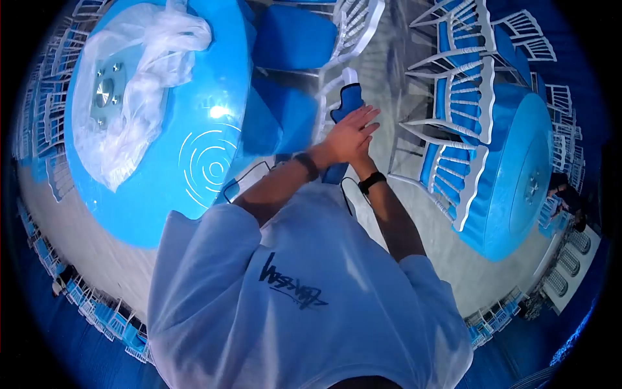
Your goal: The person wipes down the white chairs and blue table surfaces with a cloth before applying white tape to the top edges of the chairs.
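My left hand (346, 137) lies across my right hand (361, 152), the two touching in front of my body. The fingers of my left hand are stretched out, slightly apart, with nothing seen in them. Part of my right hand is hidden beneath it; what shows of its fingers looks extended, and no object is visible there. Just beyond the fingertips is a blue shape with a dark edge (350, 97), whose kind I cannot make out. Dark bands circle both wrists.
A large round blue table (214, 58) stands left, bearing crumpled clear plastic sheeting (133, 123). Right is another round blue table (528, 175) with white spindle-backed chairs (457, 107) beside it. Blue seats (295, 39) stand ahead. A person (569, 194) is at the far right.
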The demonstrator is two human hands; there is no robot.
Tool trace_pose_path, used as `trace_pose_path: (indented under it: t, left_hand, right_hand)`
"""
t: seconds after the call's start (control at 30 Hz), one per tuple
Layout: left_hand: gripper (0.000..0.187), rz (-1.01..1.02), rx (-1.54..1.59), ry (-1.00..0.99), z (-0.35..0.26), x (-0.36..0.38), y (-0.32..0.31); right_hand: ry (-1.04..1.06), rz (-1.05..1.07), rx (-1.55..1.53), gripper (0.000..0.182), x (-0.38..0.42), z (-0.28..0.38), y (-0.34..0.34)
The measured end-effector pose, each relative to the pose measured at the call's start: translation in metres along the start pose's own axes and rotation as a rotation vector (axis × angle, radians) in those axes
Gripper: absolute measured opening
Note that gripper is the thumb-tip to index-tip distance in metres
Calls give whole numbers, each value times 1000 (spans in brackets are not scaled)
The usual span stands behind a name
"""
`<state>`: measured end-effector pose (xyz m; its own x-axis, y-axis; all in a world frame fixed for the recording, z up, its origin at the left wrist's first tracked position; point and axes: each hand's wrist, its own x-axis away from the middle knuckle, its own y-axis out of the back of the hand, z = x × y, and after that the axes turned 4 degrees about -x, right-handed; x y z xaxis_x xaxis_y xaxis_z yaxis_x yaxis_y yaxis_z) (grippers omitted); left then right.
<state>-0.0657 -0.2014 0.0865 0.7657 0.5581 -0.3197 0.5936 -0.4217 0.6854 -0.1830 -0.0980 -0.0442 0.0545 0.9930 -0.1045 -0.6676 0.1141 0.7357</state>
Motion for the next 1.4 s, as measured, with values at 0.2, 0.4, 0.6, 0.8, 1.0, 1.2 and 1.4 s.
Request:
trace_pose_path:
  t: [0.2, 0.4, 0.6, 0.8, 1.0, 1.2, 1.4]
  left_hand:
    - [65, -267, 169, 464, -7, 30, 0]
    - [88, -23, 437, 723, -17, 61, -7]
    - [90, 15, 150, 631, -16, 53, -44]
    - [89, -35, -16, 555, 0, 42, -76]
    - [83, -78, 41, 602, -4, 48, -58]
    - [80, -149, 89, 624, -5, 62, -72]
    - [64, -199, 58, 519, -15, 84, -59]
  right_hand:
    - [-433, 52, -35, 52, -118, 40, 34]
    - [-431, 52, 342, 58, -182, 39, 32]
    - [-414, 114, 338, 64, -212, 27, 30]
    - [-249, 234, 416, 44, -242, 34, 36]
    - [23, 568, 785, 29, -261, 40, 31]
    - [122, 772, 767, 32, -270, 31, 34]
    - [249, 363, 475, 34, -212, 24, 42]
